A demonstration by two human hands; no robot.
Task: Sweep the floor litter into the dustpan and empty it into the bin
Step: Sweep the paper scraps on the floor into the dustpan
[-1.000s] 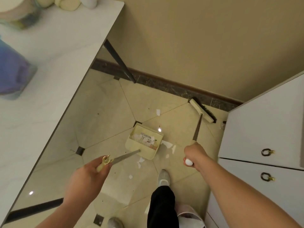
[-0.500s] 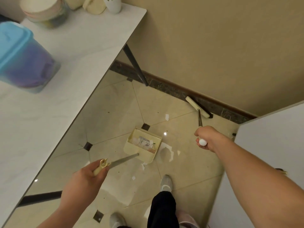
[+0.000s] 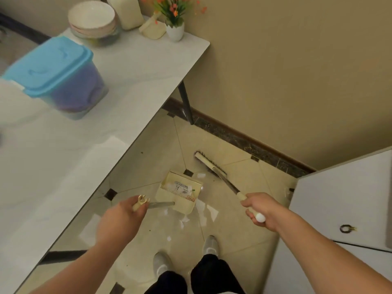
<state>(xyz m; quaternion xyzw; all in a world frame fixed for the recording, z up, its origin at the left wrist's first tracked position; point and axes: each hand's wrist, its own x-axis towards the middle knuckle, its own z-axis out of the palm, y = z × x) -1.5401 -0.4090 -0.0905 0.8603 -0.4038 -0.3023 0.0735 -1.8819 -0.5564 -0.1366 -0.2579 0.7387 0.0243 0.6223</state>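
The broom head [image 3: 210, 165] has swung from the skirting toward the dustpan [image 3: 179, 193], now at its one o'clock. The right hand [image 3: 262, 210] clenches the broom handle, the left hand [image 3: 121, 219] grasps the dustpan's handle, bracing it. Paper scraps [image 3: 206, 212] lie at five o'clock.

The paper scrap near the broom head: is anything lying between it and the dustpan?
Nothing visible. The paper scrap lies on bare tile between the broom head and the dustpan, close to the pan's far corner. Other scraps lie on the pan's near side.
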